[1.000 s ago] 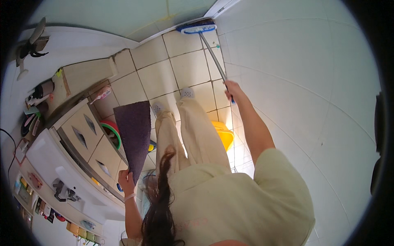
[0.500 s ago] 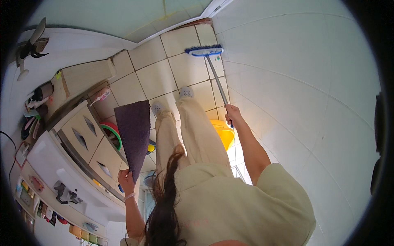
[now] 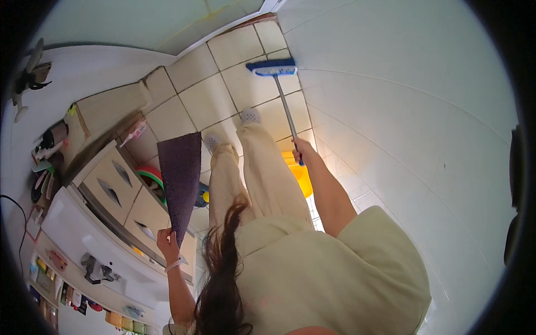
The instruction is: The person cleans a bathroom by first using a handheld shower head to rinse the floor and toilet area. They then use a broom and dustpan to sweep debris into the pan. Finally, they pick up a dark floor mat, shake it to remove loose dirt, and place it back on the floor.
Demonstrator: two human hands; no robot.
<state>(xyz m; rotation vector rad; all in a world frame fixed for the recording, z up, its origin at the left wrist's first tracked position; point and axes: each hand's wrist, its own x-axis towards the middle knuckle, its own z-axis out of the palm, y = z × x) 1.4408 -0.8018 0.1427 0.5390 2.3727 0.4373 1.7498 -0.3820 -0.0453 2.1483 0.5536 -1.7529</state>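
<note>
A dark purple mat (image 3: 180, 178) hangs by one corner from my left hand (image 3: 168, 244), whose fingers pinch its lower end. Its wide end spreads over the floor area left of my legs. Wrapped round the end of a grey handle is my right hand (image 3: 302, 149). That handle belongs to a long-handled floor brush (image 3: 283, 101) with a blue and white head and dark blue bristles. The head lies on the tiles ahead, close to the right wall.
To my left, a cabinet (image 3: 111, 187) stands under a white washbasin (image 3: 89, 229). Red and green basins (image 3: 152, 180) sit beside it. A yellow bucket-like container (image 3: 302, 180) is by my right leg. The white wall (image 3: 402, 123) runs along the right; beige tiles (image 3: 195, 95) lie ahead.
The view has shifted slightly. The brush head has come a little nearer to me along the tiles. My left hand still holds the mat in much the same place.
</note>
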